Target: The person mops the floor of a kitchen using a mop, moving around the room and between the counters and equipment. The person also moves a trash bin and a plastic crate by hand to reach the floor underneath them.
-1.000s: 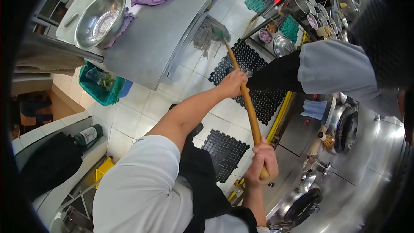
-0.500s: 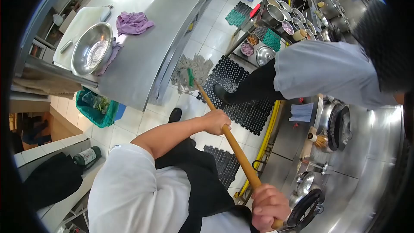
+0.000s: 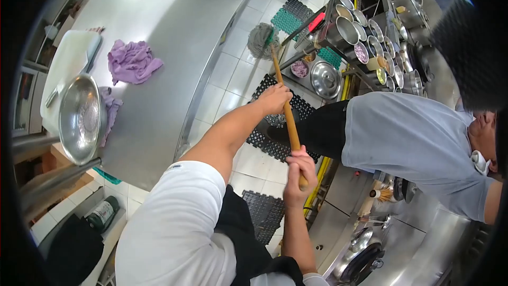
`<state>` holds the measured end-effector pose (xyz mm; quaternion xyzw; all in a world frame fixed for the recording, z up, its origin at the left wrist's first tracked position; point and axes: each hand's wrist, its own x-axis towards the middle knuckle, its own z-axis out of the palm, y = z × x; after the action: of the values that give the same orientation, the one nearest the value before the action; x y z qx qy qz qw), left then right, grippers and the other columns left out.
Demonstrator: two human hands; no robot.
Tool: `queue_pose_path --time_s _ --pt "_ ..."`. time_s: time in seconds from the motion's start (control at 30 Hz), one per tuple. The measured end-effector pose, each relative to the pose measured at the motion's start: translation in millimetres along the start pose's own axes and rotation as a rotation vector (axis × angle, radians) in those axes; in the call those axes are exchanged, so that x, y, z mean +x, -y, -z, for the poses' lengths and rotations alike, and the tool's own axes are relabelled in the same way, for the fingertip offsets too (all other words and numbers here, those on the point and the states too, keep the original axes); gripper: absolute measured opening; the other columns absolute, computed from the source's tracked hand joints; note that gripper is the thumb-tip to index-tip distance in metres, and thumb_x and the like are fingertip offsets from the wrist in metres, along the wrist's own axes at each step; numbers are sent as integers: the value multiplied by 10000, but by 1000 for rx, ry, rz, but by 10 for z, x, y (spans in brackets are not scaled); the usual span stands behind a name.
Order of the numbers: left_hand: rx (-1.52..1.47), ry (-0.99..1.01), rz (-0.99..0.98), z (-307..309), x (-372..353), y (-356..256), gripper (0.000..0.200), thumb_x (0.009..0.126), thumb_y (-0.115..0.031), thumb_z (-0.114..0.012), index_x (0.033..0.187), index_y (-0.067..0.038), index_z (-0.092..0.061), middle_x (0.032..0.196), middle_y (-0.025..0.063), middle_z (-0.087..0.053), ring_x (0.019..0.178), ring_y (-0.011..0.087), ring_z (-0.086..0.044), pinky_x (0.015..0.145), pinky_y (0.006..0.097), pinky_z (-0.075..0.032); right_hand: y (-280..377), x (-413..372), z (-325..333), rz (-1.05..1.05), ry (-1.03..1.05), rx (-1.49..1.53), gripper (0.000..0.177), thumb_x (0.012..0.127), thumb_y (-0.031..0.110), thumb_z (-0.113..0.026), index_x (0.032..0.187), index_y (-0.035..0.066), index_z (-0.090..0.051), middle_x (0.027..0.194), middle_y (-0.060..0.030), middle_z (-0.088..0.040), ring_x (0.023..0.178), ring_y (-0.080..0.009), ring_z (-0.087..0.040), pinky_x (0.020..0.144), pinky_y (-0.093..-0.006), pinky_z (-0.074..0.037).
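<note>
A wooden mop handle [image 3: 291, 127] runs from the grey mop head [image 3: 262, 41] on the white tiled floor toward me. My left hand [image 3: 275, 98] is wrapped round the middle of the handle. Nearer to me, my right hand [image 3: 300, 176] grips it close to its end. The mop head lies beyond the black perforated mat, between the steel table [image 3: 169, 74] and a low shelf with a round steel lid [image 3: 325, 79].
A co-worker in a grey shirt [image 3: 407, 143] stands at the right, a leg over the black mat [image 3: 264, 145]. On the table are a purple cloth [image 3: 132, 62], a metal bowl [image 3: 82, 119] and a white board [image 3: 66, 69]. Pots [image 3: 346, 30] line the upper right.
The mop head has moved up and right, farther away along the floor. Both hands have moved up in the view with the handle, the right one most. More of the co-worker shows.
</note>
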<state>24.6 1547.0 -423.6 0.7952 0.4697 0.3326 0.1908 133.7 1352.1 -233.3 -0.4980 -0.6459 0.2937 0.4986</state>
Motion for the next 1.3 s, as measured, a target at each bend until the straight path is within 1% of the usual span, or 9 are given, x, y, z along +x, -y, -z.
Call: queue_pose_path --time_s 0.17,0.43,0.5,0.67,0.87,0.93,1.03,1.17,1.3 --pt "-135 -119 -5 118 51 -670 315 793 -327 -699 664 -74 -562 753 93 -561 827 305 -556 801 423 -437 341 154 643 26 -111 151 59 789 21 -575 759 5 -623 741 -102 -594 757 -226 -582 1015 -537 -382" --pt "-326 -317 -114 791 -3 -1831 366 807 -322 -714 645 -82 -490 672 75 -496 690 282 -511 662 401 -399 1498 370 1502 365 104 460 103 825 146 -648 788 121 -556 593 15 -483 544 -151 -465 600 -367 -407" --pt "-361 -331 -211 950 -131 -2105 378 785 -326 -737 652 -90 -474 659 68 -472 671 282 -498 621 387 -396 1746 366 1658 518 193 585 138 840 176 -664 806 107 -550 549 23 -462 468 -124 -453 482 -306 -392" --pt "-470 -237 -231 1140 -687 -2585 385 797 -328 -732 654 -91 -464 656 65 -462 664 292 -500 608 387 -404 2276 193 1707 632 247 781 138 829 123 -609 770 6 -568 536 -23 -458 423 -176 -471 426 -326 -405" --pt "-447 144 -168 843 -1308 -2015 394 861 -332 -642 616 -73 -474 582 124 -516 595 354 -562 550 465 -432 1756 -79 1182 506 593 446 189 882 237 -649 842 89 -539 513 32 -435 410 -110 -434 406 -249 -356" --pt "-477 120 -169 813 -1261 -2014 385 865 -302 -628 590 -84 -469 539 123 -512 550 361 -557 527 483 -430 1764 -284 1051 462 193 429 219 920 245 -610 820 74 -516 499 30 -424 406 -101 -422 417 -236 -372" --pt "-451 65 -257 762 -946 -1889 367 854 -265 -632 587 -84 -456 508 113 -490 508 355 -551 477 478 -425 1741 -135 956 401 1 368 251 943 236 -577 766 80 -489 489 28 -410 407 -97 -408 405 -236 -350" --pt "-443 -27 -281 670 -556 -1542 357 850 -247 -636 595 -81 -450 500 125 -472 501 361 -544 471 477 -420 1546 227 828 367 45 418 289 924 201 -600 707 71 -461 498 20 -420 408 -110 -396 436 -252 -367" --pt "-440 -53 -257 514 6 -971 300 842 -224 -629 643 -73 -464 568 139 -496 573 375 -550 542 478 -431 1101 592 652 242 77 204 131 865 47 -530 739 22 -505 565 -67 -513 471 -205 -524 483 -324 -468"
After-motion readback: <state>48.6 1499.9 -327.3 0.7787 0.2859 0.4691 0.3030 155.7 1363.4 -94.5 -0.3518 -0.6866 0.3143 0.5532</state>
